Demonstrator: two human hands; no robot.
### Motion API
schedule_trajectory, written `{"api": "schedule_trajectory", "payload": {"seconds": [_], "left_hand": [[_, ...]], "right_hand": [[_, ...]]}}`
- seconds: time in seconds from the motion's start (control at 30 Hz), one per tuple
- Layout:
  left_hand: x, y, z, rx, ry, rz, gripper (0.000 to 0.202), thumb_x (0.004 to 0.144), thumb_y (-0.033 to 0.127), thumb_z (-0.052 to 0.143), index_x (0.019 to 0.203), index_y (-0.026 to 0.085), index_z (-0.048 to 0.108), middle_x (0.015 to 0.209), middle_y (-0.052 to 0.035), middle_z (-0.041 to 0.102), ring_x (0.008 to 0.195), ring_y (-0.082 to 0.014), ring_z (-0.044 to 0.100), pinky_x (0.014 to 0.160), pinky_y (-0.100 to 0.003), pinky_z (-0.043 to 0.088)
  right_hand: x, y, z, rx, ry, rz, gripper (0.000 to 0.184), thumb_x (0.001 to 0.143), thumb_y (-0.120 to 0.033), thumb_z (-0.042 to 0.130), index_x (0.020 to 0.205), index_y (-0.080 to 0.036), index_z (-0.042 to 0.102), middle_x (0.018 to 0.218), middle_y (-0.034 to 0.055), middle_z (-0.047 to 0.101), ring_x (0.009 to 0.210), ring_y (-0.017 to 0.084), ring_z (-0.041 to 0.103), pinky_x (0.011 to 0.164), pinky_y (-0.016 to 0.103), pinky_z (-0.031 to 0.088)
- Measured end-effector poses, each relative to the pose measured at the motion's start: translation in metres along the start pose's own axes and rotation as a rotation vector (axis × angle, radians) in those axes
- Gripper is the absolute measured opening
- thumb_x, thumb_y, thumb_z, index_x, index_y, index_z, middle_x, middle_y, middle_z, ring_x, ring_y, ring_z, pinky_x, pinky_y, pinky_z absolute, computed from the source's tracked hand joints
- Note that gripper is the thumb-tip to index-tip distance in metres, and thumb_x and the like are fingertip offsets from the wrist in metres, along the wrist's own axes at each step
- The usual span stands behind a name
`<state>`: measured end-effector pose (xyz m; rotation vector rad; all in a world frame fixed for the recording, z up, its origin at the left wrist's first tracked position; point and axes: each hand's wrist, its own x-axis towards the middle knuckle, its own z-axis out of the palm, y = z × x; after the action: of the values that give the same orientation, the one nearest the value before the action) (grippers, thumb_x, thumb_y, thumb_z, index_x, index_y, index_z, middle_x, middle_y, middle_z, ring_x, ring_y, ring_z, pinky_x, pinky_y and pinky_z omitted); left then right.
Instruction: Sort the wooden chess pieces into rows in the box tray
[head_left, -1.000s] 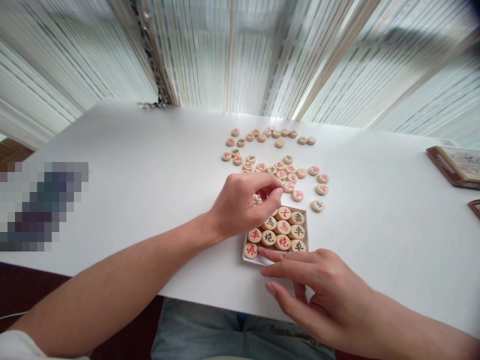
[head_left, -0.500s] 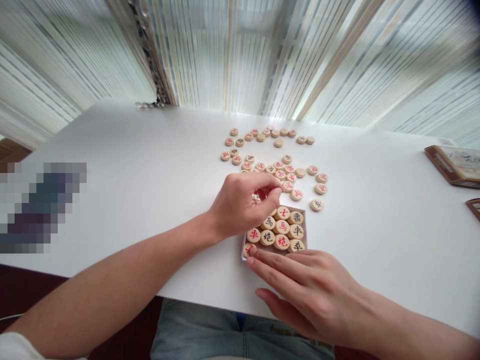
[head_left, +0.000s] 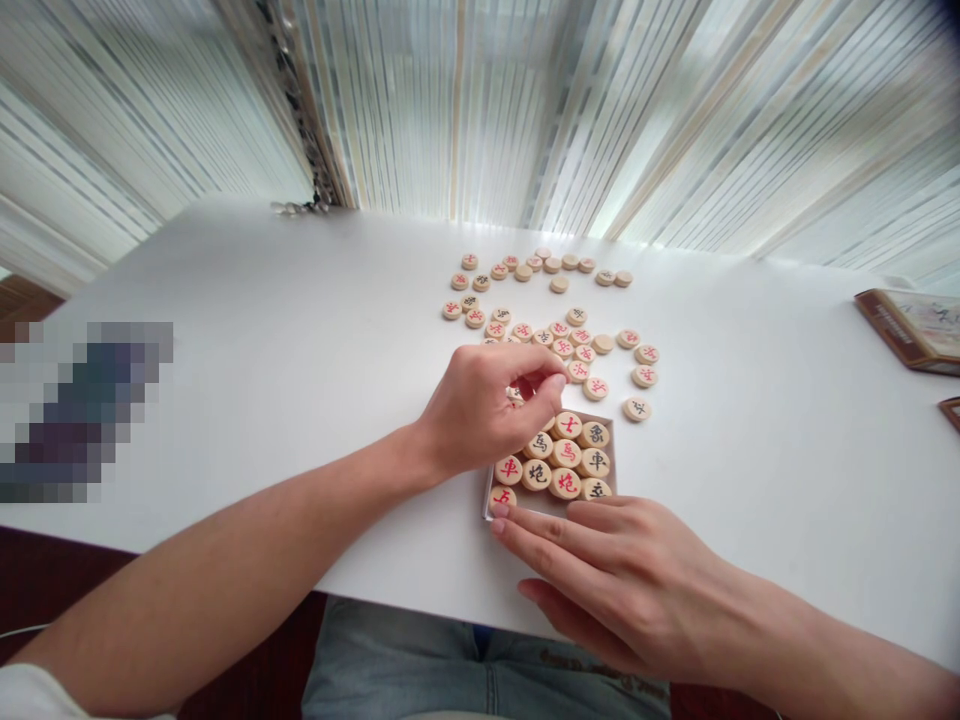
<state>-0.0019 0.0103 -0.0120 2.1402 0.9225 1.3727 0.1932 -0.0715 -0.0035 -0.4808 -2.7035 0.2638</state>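
Observation:
A shallow open box (head_left: 616, 455) on the table holds rows of round wooden xiangqi pieces with red and black characters, among them a red piece (head_left: 568, 484) and a black piece (head_left: 537, 474). Over the box's far left part, my left hand (head_left: 487, 410) is curled, thumb and forefinger together. Whatever it may hold is hidden. My right hand (head_left: 622, 580) lies across the near edge with fingers stretched out, the tips beside a red corner piece (head_left: 502, 499). More loose xiangqi pieces (head_left: 596, 389) are scattered just beyond the box, some with characters up and some blank.
The white table (head_left: 300, 330) reaches back to striped curtains (head_left: 420, 110). At the right edge lies a brown printed box (head_left: 911, 330), with part of another brown item (head_left: 951, 415) nearer. A blurred-out object (head_left: 82, 410) is on the left.
My right fingertips have slid back slightly, and more of the red corner piece shows. My left hand has stayed in its place over the box.

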Motion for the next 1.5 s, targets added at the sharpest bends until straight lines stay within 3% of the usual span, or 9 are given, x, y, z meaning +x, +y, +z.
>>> {"api": "schedule_trajectory", "payload": {"seconds": [0.3, 0.63, 0.97, 1.17, 1.33, 1.5], "left_hand": [[-0.0007, -0.0002, 0.0000, 0.000, -0.001, -0.011, 0.016, 0.094, 0.013, 0.065, 0.083, 0.016, 0.076, 0.077, -0.0022, 0.080, 0.069, -0.0137, 0.071, 0.068, -0.027, 0.057], [-0.0006, 0.0005, -0.0004, 0.012, -0.003, -0.020, 0.017, 0.094, 0.014, 0.064, 0.082, 0.017, 0.076, 0.077, -0.0018, 0.080, 0.069, -0.0141, 0.071, 0.068, -0.027, 0.058], [-0.0001, 0.0006, -0.0007, 0.016, -0.008, -0.017, 0.017, 0.094, 0.013, 0.064, 0.081, 0.018, 0.075, 0.076, -0.0015, 0.080, 0.069, -0.0141, 0.072, 0.068, -0.027, 0.058], [0.0001, 0.0011, -0.0003, 0.016, 0.001, -0.006, 0.018, 0.093, 0.012, 0.064, 0.080, 0.017, 0.075, 0.076, -0.0015, 0.080, 0.068, -0.0140, 0.072, 0.067, -0.026, 0.057], [0.0002, 0.0014, -0.0002, 0.017, 0.003, -0.005, 0.018, 0.093, 0.011, 0.064, 0.080, 0.016, 0.075, 0.075, -0.0016, 0.080, 0.068, -0.0136, 0.072, 0.067, -0.025, 0.057], [0.0003, 0.0007, -0.0011, 0.024, 0.001, -0.008, 0.017, 0.093, 0.012, 0.066, 0.081, 0.018, 0.076, 0.076, -0.0013, 0.080, 0.069, -0.0144, 0.072, 0.067, -0.026, 0.057]], "right_hand": [[-0.0022, 0.0026, -0.0056, 0.002, 0.137, 0.014, 0.029, 0.102, -0.018, 0.064, 0.129, -0.012, 0.072, 0.106, 0.0149, 0.085, 0.077, 0.022, 0.082, 0.064, 0.030, 0.067], [-0.0023, 0.0032, -0.0003, 0.004, 0.072, 0.048, 0.025, 0.104, -0.023, 0.062, 0.126, -0.015, 0.071, 0.109, 0.0149, 0.084, 0.078, 0.022, 0.081, 0.061, 0.029, 0.064], [-0.0027, 0.0017, -0.0002, 0.048, 0.050, 0.080, 0.026, 0.104, -0.023, 0.060, 0.124, -0.008, 0.068, 0.107, 0.0173, 0.084, 0.076, 0.024, 0.081, 0.059, 0.033, 0.063], [-0.0033, 0.0007, 0.0005, 0.029, 0.042, 0.097, 0.026, 0.105, -0.025, 0.058, 0.126, -0.013, 0.068, 0.112, 0.0169, 0.083, 0.076, 0.021, 0.080, 0.061, 0.031, 0.063], [-0.0034, -0.0004, 0.0017, 0.009, 0.069, 0.083, 0.024, 0.105, -0.023, 0.059, 0.122, -0.008, 0.067, 0.111, 0.0192, 0.084, 0.069, 0.023, 0.079, 0.050, 0.034, 0.058], [-0.0042, -0.0007, -0.0027, 0.022, 0.133, 0.050, 0.021, 0.103, -0.020, 0.061, 0.119, -0.009, 0.069, 0.107, 0.0171, 0.084, 0.071, 0.022, 0.078, 0.053, 0.032, 0.059]]}}
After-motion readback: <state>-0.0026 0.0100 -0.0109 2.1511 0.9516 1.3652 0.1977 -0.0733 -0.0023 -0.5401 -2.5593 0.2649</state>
